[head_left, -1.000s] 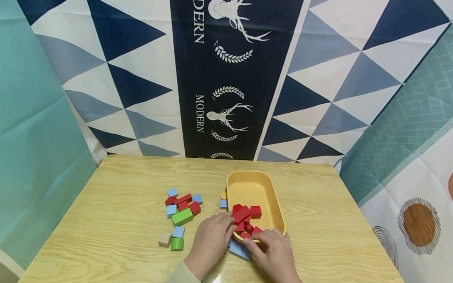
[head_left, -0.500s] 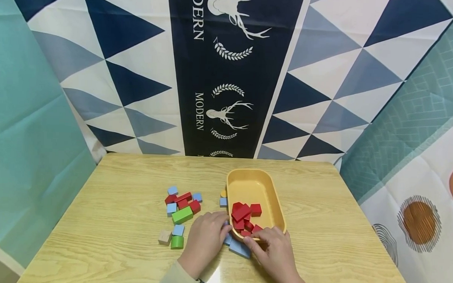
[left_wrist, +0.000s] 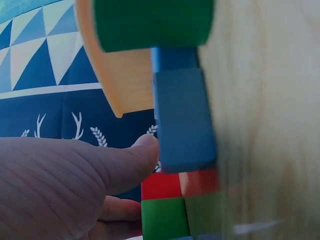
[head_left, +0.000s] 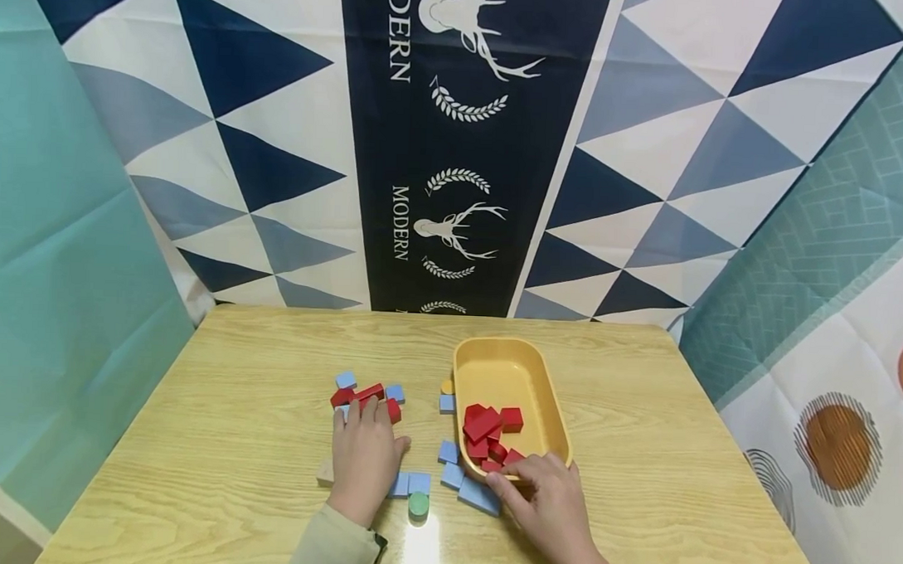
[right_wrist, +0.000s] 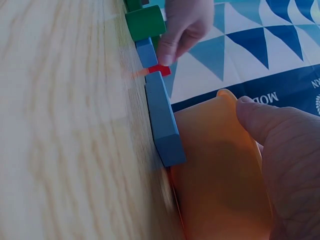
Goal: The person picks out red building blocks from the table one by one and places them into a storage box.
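My left hand (head_left: 365,461) reaches over the block group at the left, thumb spread from the fingers. Its fingertips are at the red blocks (head_left: 369,391), and it hides part of the group. In the left wrist view, a green block (left_wrist: 164,218) stands by its fingers. My right hand (head_left: 544,501) grips the near rim of a yellow plastic tray (head_left: 552,393), thumb on the near side. Inside the tray, several red blocks (head_left: 482,426) are heaped at its near left end.
Blue blocks (head_left: 478,496) lie against the tray's near left corner. Between the hands stand a green cylinder (head_left: 418,505) and blue blocks (head_left: 419,483). A wooden cube (head_left: 325,473) shows beside the left wrist. A small yellow piece (head_left: 448,386) lies left of the tray.
My left hand has gone from the tray's near left corner leftward to the block group, uncovering blue blocks and a green cylinder. The right hand and tray have stayed put.
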The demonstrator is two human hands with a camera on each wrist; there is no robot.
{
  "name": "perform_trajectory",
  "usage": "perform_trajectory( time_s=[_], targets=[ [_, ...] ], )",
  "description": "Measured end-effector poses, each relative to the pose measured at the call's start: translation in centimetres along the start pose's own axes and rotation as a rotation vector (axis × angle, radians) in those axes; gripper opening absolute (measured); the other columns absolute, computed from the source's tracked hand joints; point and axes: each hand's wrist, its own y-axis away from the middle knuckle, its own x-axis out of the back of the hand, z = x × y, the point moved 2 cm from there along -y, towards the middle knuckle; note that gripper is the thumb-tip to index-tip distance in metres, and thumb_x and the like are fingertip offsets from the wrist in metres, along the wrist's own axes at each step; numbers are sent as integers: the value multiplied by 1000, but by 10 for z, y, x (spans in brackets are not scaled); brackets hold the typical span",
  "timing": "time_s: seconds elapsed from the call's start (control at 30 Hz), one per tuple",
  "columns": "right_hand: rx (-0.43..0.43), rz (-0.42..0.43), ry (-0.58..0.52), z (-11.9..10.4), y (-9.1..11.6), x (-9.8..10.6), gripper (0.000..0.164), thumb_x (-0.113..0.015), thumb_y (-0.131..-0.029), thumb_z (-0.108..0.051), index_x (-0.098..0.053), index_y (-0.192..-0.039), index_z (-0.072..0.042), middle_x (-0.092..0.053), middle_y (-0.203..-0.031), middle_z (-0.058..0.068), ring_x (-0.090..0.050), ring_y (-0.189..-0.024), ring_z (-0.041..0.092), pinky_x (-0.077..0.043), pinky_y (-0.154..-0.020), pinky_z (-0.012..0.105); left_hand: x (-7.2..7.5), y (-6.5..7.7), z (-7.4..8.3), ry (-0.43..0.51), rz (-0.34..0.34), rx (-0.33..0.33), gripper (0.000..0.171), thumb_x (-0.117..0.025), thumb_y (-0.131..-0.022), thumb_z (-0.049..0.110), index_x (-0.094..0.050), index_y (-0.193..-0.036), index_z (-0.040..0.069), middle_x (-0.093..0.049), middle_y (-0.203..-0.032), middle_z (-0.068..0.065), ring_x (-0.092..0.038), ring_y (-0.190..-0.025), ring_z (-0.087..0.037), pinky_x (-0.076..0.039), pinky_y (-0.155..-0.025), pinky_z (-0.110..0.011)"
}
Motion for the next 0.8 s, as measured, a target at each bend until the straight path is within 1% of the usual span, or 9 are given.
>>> perform_trajectory(
  time_s=[0.1, 0.17, 0.27, 0.37, 0.5, 0.6, 0.67, 0.73, 0.8],
  targets=[
    [-5, -5, -2, 0, 0, 0, 18, -81, -77, -48, -74, -77, -32, -58, -71, -26, -43, -72, 3, -33, -67, 33, -3, 1, 1, -10, -34, -11, 66, -83, -76, 42, -66, -120, -4, -62, -124, -19, -46, -118, -41, -34, -101, -63],
    [-5, -5, -2, 0, 0, 0, 18, -81, -77, -49, -74, -77, -32, -58, -71, -26, -43, -73, 3, -33, -67, 33, -3, 1, 2, -10, -28, -25, 66, -83, -76, 41, -65, -122, -3, -61, -125, -19, -47, -117, -41, -35, -100, -63],
    [-2, -4, -3, 1, 0, 0, 18, -80, -78, -49, -74, -77, -32, -58, -72, -26, -43, -73, 3, -33, -67, 33, -3, 2, 3, 8, -1, -51, 61, -85, -75, 38, -68, -121, 1, -61, -125, -20, -48, -115, -41, -38, -98, -62],
    [3, 0, -5, 1, 1, -1, 18, -80, -78, -50, -74, -77, -33, -59, -72, -26, -43, -73, 3, -32, -67, 33, -2, 2, 4, 43, 8, -92, 52, -85, -76, 35, -71, -117, 6, -61, -126, -20, -46, -119, -42, -36, -101, -63],
    [1, -1, -4, 2, 1, -2, 19, -79, -78, -51, -74, -77, -33, -59, -73, -26, -43, -73, 3, -33, -68, 34, -3, 3, 8, 72, -19, -172, 43, -83, -79, 33, -72, -114, 10, -62, -126, -15, -41, -126, -40, -30, -107, -63],
    [-6, -7, -2, 3, 1, -2, 19, -79, -78, -52, -74, -77, -33, -60, -73, -26, -43, -73, 3, -33, -68, 35, -3, 3, 12, 97, -51, -237, 40, -84, -78, 32, -71, -109, 11, -68, -118, -11, -42, -126, -38, -27, -109, -62],
    [-10, -9, -2, 3, 1, -2, 20, -78, -79, -53, -74, -77, -33, -60, -73, -26, -43, -73, 3, -33, -69, 35, -3, 3, 16, 126, -76, -270, 38, -86, -76, 31, -71, -105, 12, -71, -109, -8, -47, -122, -36, -29, -108, -62],
    [-11, -8, -5, 2, 1, -1, 19, -78, -79, -52, -74, -77, -33, -60, -73, -26, -43, -73, 3, -33, -68, 34, -3, 3, 18, 149, -109, -297, 35, -86, -75, 31, -70, -100, 13, -72, -99, -5, -54, -114, -33, -33, -106, -60],
    [-9, -5, -8, 2, 1, -1, 19, -79, -78, -52, -74, -77, -33, -60, -73, -26, -43, -73, 3, -33, -68, 34, -2, 2, 20, 161, -138, -313, 32, -85, -76, 33, -70, -97, 14, -72, -92, -2, -59, -103, -28, -39, -102, -55]
  ],
)
